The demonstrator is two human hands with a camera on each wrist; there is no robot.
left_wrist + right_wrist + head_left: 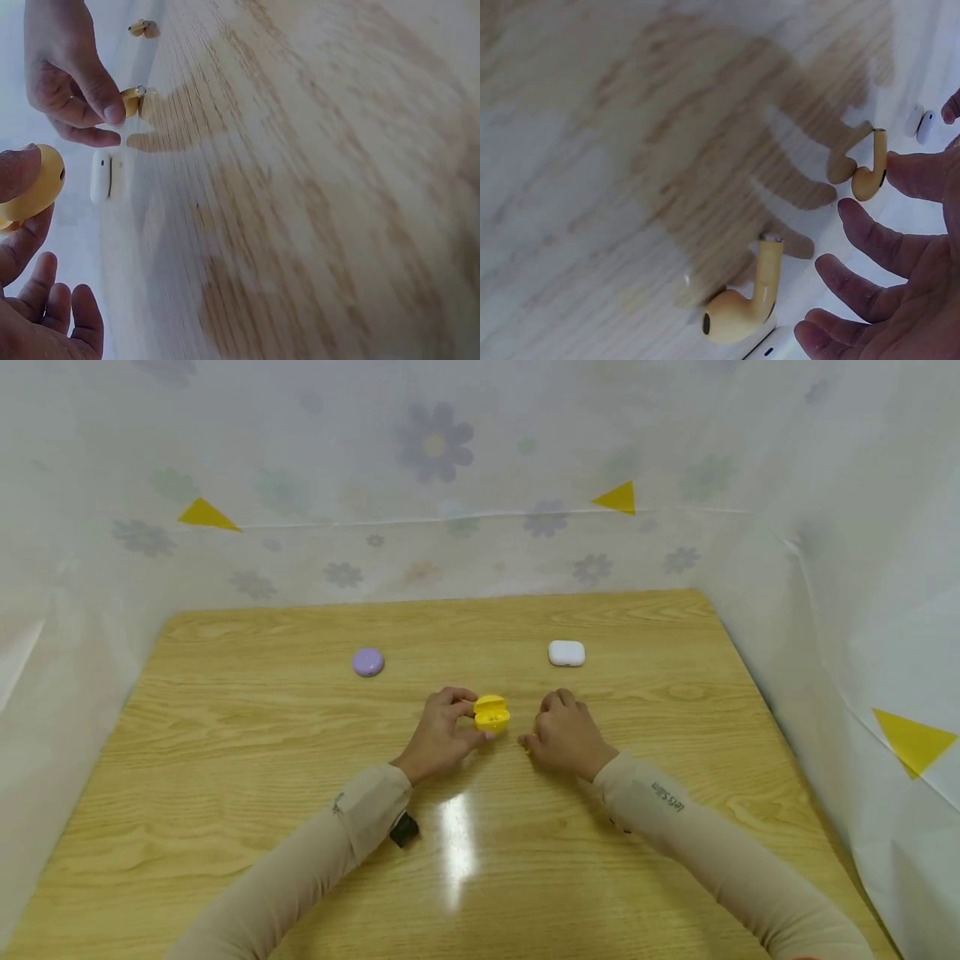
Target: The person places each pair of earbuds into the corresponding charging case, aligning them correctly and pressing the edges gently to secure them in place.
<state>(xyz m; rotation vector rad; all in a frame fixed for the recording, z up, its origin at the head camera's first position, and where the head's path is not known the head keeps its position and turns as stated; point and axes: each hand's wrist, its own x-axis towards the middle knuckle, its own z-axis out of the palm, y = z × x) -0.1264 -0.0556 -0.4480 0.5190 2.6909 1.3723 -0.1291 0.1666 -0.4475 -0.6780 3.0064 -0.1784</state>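
Observation:
My left hand point(441, 739) holds a yellow earbud case point(492, 720) with its lid up, the hollows facing me. In the left wrist view, thumb and finger pinch the case point(46, 184) by its sides while the other fingers stay loose. To the right, my right hand point(566, 735) is low over the table, fingers spread and loosely bent. One yellow earbud point(871, 169) is right at its thumb tip, close over the wood. A second yellow earbud point(742, 307) lies on the table under that hand, hidden in the head view.
Farther back stand a round purple case point(368, 662) on the left and a white earbud case point(566, 653) on the right. The wooden table point(262, 710) ends at a flowered curtain point(435, 552), with white sheeting point(862, 568) along the right side.

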